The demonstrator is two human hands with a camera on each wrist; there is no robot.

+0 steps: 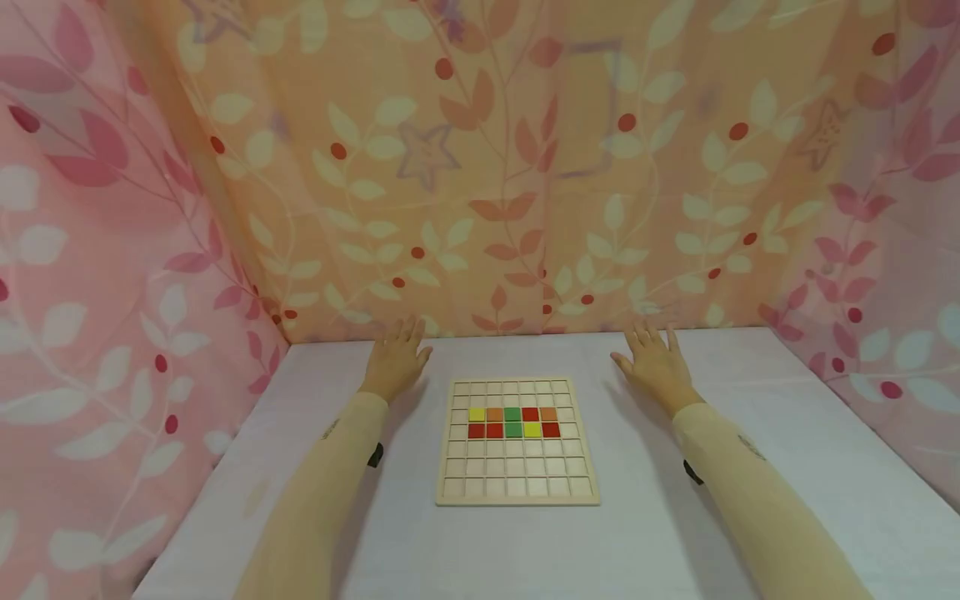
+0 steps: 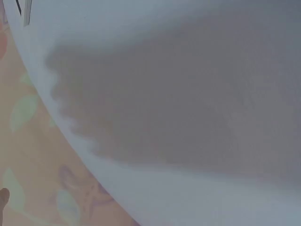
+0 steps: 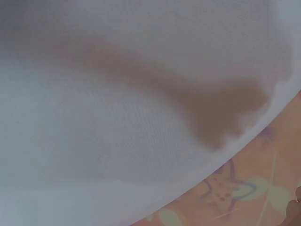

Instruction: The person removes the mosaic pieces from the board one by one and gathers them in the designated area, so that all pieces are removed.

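Note:
A pale wooden grid board lies on the table between the two arms in the head view. Two rows of small square tiles sit in its middle cells, among them a yellow tile, a green tile and a red tile. To the board's far left, my left hand is held with its fingers extended and holds nothing. Beyond its right side, my right hand is spread with nothing in it. Both wrist views show mostly hand shadows on the cloth, with a bit of finger at the edge.
A white cloth covers the table. Behind it hangs an orange leaf-patterned curtain, with pink curtain panels along both sides. Dark bands show at the wrists under the sleeves.

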